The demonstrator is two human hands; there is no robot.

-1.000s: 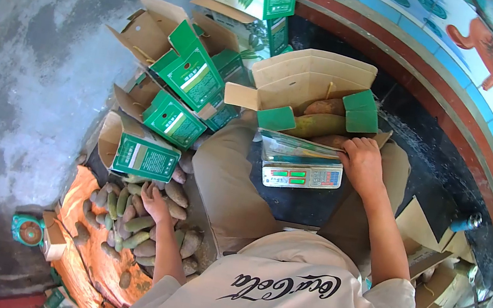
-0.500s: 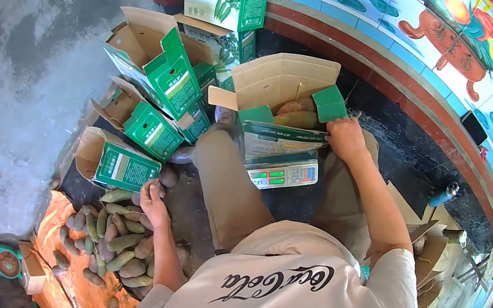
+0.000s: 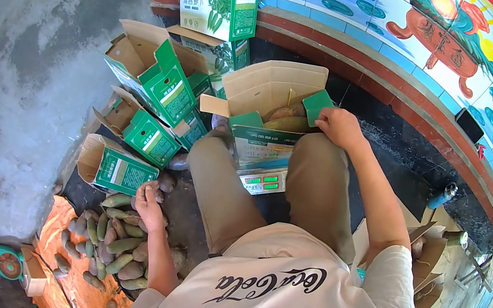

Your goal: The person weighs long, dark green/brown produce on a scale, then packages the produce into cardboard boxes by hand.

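Observation:
An open green-and-white carton (image 3: pixel 265 141) with several radishes (image 3: pixel 289 122) inside stands on a digital scale (image 3: pixel 263 182) with lit green displays. At the carton's right green flap is my right hand (image 3: pixel 337 125), its fingers closed around the flap's edge. My left hand (image 3: pixel 149 203) hovers by the upper edge of the radish pile (image 3: pixel 121 241), near a small open carton (image 3: pixel 125 171). Its fingers are bent together; whatever they hold, if anything, is too small to make out. My right knee hides part of the scale.
More green cartons (image 3: pixel 170 86) stand at the left, with a closed-looking one (image 3: pixel 216 2) behind. Orange sheeting (image 3: pixel 59 240) lies under some radishes. A green fan (image 3: pixel 6 262) is at lower left, a bottle (image 3: pixel 443 195) at right. A painted tile wall (image 3: pixel 410 31) rises ahead.
My right knee has moved left and up, covering part of the scale. The carton and my right hand sit slightly further left in view. My left hand stays near the pile.

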